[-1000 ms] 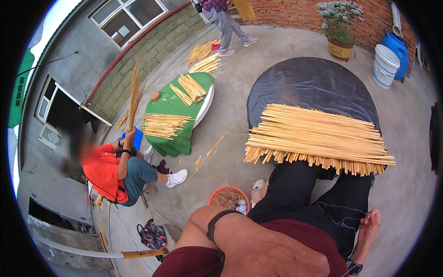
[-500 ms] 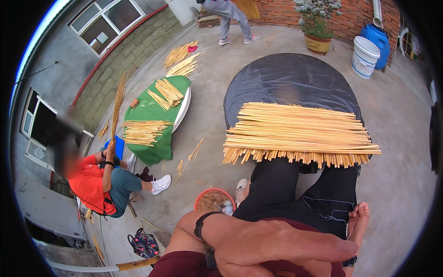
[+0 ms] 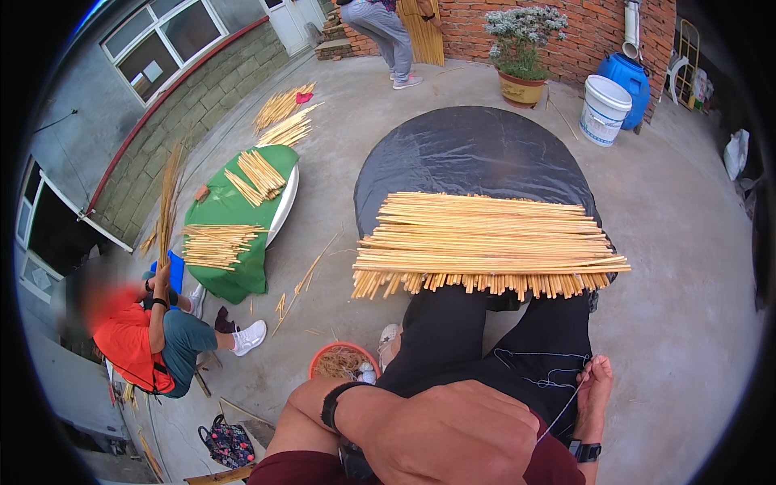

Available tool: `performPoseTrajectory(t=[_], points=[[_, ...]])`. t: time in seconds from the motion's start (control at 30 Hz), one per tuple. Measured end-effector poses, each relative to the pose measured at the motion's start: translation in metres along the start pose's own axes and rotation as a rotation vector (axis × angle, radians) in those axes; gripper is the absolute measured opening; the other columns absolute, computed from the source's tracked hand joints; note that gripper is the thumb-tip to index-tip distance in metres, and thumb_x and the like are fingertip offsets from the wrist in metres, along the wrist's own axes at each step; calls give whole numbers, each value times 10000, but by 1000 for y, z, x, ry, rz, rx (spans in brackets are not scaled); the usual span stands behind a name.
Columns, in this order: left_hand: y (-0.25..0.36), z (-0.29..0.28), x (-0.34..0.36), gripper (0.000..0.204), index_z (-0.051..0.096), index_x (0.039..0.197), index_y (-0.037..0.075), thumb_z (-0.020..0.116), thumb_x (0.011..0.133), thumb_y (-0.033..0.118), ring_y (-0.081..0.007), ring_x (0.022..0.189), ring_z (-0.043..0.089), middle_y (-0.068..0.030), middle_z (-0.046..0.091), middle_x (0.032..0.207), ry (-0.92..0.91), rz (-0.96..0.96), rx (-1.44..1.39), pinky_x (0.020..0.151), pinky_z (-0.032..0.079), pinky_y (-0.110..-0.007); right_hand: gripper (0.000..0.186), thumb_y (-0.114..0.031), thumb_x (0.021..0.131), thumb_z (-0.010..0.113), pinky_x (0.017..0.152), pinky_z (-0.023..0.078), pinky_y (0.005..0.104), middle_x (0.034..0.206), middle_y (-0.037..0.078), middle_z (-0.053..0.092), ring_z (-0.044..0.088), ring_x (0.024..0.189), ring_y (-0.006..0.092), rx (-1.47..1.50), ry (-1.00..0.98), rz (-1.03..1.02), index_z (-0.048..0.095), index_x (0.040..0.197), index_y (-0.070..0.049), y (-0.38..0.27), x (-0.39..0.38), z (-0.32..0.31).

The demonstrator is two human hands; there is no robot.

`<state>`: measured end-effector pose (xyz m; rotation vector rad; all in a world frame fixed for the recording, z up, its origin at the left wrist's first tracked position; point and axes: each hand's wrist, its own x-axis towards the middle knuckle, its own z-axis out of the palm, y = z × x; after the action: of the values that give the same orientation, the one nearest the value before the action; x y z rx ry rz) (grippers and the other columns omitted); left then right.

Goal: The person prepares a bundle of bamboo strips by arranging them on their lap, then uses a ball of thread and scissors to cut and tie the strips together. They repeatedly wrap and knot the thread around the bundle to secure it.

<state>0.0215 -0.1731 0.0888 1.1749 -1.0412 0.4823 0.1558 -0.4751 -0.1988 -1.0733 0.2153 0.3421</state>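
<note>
My left hand (image 3: 453, 436) is large in the lower centre, back upward, fingers bent underneath and hidden at their tips. My right hand (image 3: 596, 376) pinches thin pale thread (image 3: 561, 411) at the right, above a black wristwatch. The thread loops across my black-trousered lap (image 3: 436, 339) and runs from the right hand down behind the left hand, so what that hand grips is hidden. Just beyond my lap, a wide row of pale straw stalks (image 3: 485, 238) lies on a round surface covered in black plastic (image 3: 477, 145).
A person in red (image 3: 133, 331) sits left holding upright straw beside a green-draped surface (image 3: 246, 283) with bundles. An orange-rimmed bucket (image 3: 343, 352) is by my left foot. Another person (image 3: 388, 40) stands at the back near a potted plant (image 3: 521, 85), white bucket (image 3: 602, 113) and blue barrel.
My left hand has drawn back leftward and curled, with the thread now stretched diagonally to it from my right hand. The standing person at the back has shifted and bent toward the straw panel.
</note>
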Motion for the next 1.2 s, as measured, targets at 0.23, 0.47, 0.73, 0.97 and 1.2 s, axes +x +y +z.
performPoseTrajectory(t=[0.23,0.47,0.73,0.97,1.2], points=[[-1,13,9,63,694,820,-15,692,835,46,-174,539,550,-46,583,692,141,44,75,464,390,-294,82,-135,956,536,515,402,231,698,-1,538,463,533,74,-64,4,40,522,880,-105,1,-3,5],[3,18,24,72,681,767,-9,725,786,45,-149,454,488,-35,548,614,267,96,133,412,320,-273,77,-95,953,525,504,386,195,711,6,524,441,538,71,-61,11,33,527,876,-89,0,-4,11],[-3,14,29,62,671,791,-1,707,798,50,-142,451,477,-38,543,623,182,217,238,399,288,-274,75,-103,947,524,496,372,189,707,9,520,438,536,74,0,16,1,516,873,-92,1,-7,14],[-2,10,31,41,675,787,18,705,797,44,-124,470,451,-44,552,645,150,273,229,405,291,-260,66,-102,942,523,502,367,196,699,5,509,428,535,72,35,3,-27,513,877,-94,1,-12,15],[-6,14,23,31,683,790,30,705,780,11,-106,471,412,-36,518,629,75,252,310,410,268,-241,99,-126,949,526,503,338,206,659,-12,476,394,525,67,15,59,-26,519,855,-96,4,-10,15]])
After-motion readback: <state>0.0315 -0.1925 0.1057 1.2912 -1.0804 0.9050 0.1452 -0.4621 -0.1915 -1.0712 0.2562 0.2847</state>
